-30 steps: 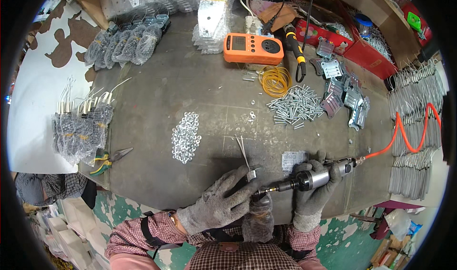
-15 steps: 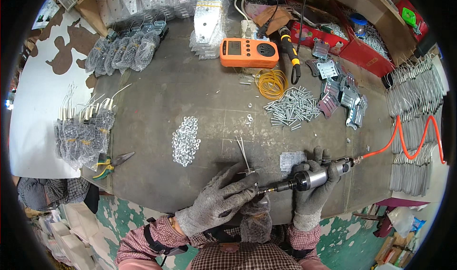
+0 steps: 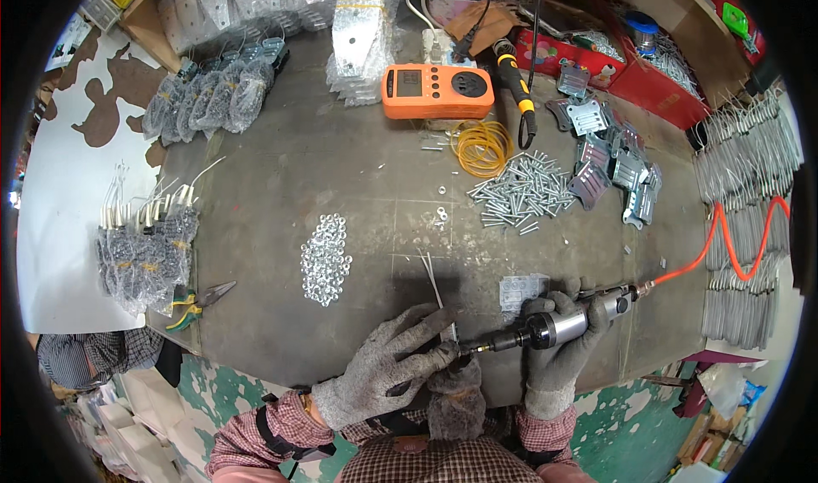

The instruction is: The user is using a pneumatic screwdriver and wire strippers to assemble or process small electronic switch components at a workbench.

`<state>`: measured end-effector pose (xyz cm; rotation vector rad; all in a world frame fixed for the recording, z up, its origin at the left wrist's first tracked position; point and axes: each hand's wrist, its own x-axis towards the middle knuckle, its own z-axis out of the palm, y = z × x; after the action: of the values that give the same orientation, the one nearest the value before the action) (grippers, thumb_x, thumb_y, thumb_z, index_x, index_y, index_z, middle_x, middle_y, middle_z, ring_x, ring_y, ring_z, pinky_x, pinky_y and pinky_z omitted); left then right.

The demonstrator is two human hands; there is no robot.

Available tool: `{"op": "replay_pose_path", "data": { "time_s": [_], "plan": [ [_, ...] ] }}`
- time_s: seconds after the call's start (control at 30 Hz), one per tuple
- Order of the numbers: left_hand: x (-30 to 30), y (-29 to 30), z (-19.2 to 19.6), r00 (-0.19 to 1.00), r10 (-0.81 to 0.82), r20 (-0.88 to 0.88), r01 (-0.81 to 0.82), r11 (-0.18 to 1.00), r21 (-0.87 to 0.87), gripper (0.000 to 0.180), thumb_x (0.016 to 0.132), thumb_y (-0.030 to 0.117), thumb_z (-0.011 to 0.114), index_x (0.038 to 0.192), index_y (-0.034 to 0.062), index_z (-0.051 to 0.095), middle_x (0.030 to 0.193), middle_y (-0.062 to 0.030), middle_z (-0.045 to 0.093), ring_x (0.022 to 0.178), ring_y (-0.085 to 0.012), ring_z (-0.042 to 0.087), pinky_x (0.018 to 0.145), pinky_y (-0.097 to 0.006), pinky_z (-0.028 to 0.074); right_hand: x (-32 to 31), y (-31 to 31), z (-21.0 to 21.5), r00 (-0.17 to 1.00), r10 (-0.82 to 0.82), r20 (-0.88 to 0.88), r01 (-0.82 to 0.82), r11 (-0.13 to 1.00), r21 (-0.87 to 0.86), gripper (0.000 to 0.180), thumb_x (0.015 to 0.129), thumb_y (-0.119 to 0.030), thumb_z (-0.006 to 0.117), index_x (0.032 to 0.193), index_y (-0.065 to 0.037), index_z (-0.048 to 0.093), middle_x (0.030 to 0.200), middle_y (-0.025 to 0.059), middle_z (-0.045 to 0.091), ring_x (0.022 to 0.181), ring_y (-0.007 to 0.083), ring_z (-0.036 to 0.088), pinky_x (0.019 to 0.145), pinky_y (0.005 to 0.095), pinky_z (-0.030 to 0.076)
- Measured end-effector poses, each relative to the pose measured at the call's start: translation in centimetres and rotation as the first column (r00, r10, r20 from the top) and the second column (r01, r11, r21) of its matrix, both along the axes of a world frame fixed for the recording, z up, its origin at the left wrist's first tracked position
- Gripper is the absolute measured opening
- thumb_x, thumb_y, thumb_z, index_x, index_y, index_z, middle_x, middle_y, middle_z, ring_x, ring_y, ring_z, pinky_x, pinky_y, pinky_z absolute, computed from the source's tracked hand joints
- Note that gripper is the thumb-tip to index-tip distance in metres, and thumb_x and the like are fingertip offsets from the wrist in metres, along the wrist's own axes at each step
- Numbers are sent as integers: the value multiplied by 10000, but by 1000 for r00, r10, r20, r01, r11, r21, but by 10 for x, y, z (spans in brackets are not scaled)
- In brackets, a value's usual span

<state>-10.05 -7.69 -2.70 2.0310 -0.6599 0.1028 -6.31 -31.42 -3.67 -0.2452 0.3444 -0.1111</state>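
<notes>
My right hand (image 3: 552, 370), in a grey glove, is closed around a silver-and-black pneumatic screwdriver (image 3: 558, 325) with an orange coiled hose. Its bit points left and meets the top of a bubble-wrapped part (image 3: 457, 408) near my body. My gloved left hand (image 3: 375, 368) grips that part's upper end, fingers by the bit tip; two white wires (image 3: 431, 277) stick up from it. Fingers and tool hide the exact spot where the bit meets it. Just beyond the screwdriver lies a small flat clear-grey piece (image 3: 521, 290), its kind unclear.
On the bench lie nuts (image 3: 326, 261), screws (image 3: 521, 192), metal brackets (image 3: 590, 159), yellow rubber bands (image 3: 482, 149) and an orange meter (image 3: 436, 91). Pliers (image 3: 201, 305) and wrapped wired parts (image 3: 145, 253) are at left. Bent metal tubes (image 3: 740, 261) line the right edge.
The screwdriver and both hands stay nearly in place, the tool's rear rising slightly. The bench scene has shifted a little left in the view.
</notes>
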Motion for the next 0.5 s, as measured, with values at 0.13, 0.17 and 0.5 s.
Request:
{"op": "replay_pose_path", "data": {
  "time_s": [0.13, 0.17, 0.5],
  "plan": [
    [3, -1, -1, 1000, 3, 22, -3, 1000, -7, 476, 686, -68, 712, 1141, 67, 680, 1348, -260, 584, 1194, -512, 575, 916, -525, 532, 1, 5, 7, 999, -27, -38, 27, 1000, -2, 337, 902, -181, 662, 1197, -131, 508, 1042, 49, 512, 774, 112, 485, 811, 358, 483],
    [4, -1, 0, 1000, -1, 17, 2, 1000, -14, 468, 692, -64, 711, 1137, 75, 681, 1336, -258, 592, 1183, -514, 580, 908, -526, 535, 2, 5, 6, 999, -28, -39, 28, 1000, -3, 337, 902, -181, 662, 1197, -131, 508, 1042, 49, 512, 774, 112, 485, 811, 358, 483],
    [5, 1, -1, 1000, -17, 18, 17, 1000, -11, 484, 689, -52, 711, 1152, 85, 679, 1342, -261, 588, 1188, -510, 579, 901, -514, 544, -3, -1, -4, 1000, -13, -12, 13, 999, 36, 357, 909, -222, 693, 1219, -104, 562, 1010, 69, 593, 813, 133, 554, 821, 362, 502]
  ]
}}
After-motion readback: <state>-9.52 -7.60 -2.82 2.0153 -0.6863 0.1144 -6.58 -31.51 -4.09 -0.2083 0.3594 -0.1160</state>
